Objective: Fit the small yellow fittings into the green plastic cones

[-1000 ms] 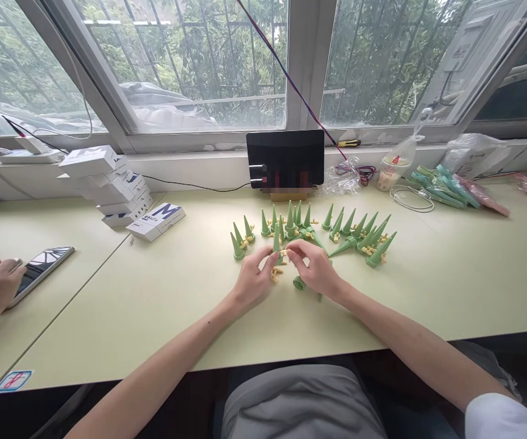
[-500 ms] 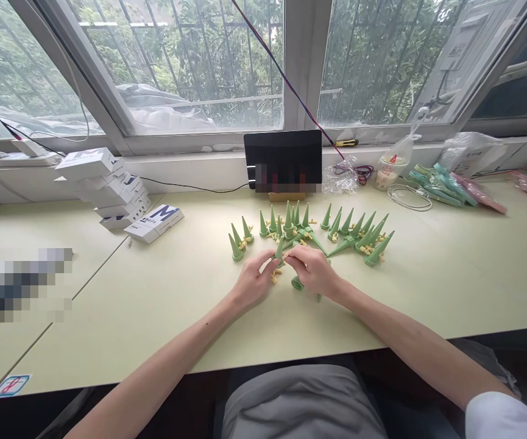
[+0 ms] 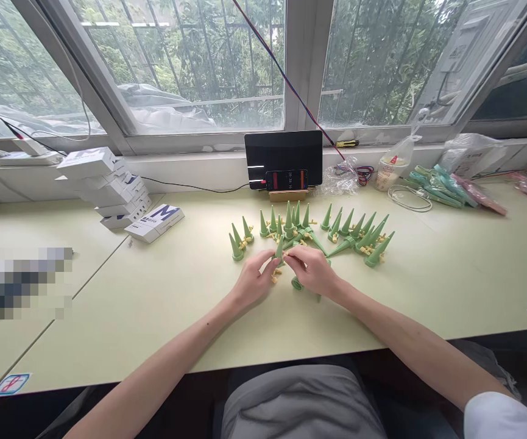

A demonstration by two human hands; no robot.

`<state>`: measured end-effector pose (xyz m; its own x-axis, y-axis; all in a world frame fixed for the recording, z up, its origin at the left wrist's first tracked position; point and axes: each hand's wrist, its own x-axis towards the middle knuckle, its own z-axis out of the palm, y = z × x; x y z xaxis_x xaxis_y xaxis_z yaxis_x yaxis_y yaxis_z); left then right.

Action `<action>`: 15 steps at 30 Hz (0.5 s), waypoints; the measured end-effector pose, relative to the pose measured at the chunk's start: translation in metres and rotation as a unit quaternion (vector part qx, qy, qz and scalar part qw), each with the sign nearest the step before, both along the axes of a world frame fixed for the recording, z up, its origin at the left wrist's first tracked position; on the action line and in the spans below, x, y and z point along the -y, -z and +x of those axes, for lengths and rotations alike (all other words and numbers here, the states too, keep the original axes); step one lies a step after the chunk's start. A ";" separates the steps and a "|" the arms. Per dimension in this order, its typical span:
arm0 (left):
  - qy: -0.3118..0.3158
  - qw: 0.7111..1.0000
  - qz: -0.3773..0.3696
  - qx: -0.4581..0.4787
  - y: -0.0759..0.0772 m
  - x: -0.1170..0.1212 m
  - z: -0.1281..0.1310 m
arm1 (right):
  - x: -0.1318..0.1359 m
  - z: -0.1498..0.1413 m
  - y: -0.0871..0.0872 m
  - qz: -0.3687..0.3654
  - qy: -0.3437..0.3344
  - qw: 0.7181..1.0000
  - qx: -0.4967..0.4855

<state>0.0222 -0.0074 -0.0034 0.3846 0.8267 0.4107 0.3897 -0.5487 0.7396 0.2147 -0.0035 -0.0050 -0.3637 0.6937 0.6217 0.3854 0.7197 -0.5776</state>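
Note:
My left hand [image 3: 254, 277] is closed around the base of a green plant watering spike [image 3: 279, 247], its tip pointing up. With thumb and fingers pinched, my right hand [image 3: 313, 268] grips a small yellow valve [image 3: 286, 255] at the side of that spike; the fingers partly cover it. Loose yellow valves [image 3: 275, 277] lie beneath my left hand. Under my right hand is another green spike [image 3: 297, 283], mostly hidden. Several more green spikes stand or lie in an arc behind my hands, such as an upright one [image 3: 236, 249] at left and a leaning one [image 3: 379, 250] at right, many with yellow valves.
A phone [image 3: 287, 180] leans against a black tablet [image 3: 284, 149] at the back. White boxes [image 3: 117, 189] are stacked at left, beside a single box [image 3: 154, 223]. At right are a bagged cup [image 3: 389, 171], a coiled white cable [image 3: 409, 198] and plastic-wrapped packs [image 3: 443, 186].
Both hands stay almost in place on the spike and valve, with only a slight shift of the right fingers. The phone display is visible now where it was blurred before.

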 end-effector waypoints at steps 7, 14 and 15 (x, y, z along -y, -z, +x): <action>-0.044 0.998 0.049 0.023 -0.008 -0.001 0.000 | -0.001 0.000 -0.002 -0.049 0.025 0.998 0.007; -0.203 0.978 0.026 -0.026 -0.013 -0.008 -0.010 | -0.004 0.002 -0.001 -0.060 0.060 0.996 0.027; -0.210 0.976 0.014 -0.049 -0.013 -0.008 -0.012 | -0.004 0.003 -0.001 -0.057 0.060 0.996 0.031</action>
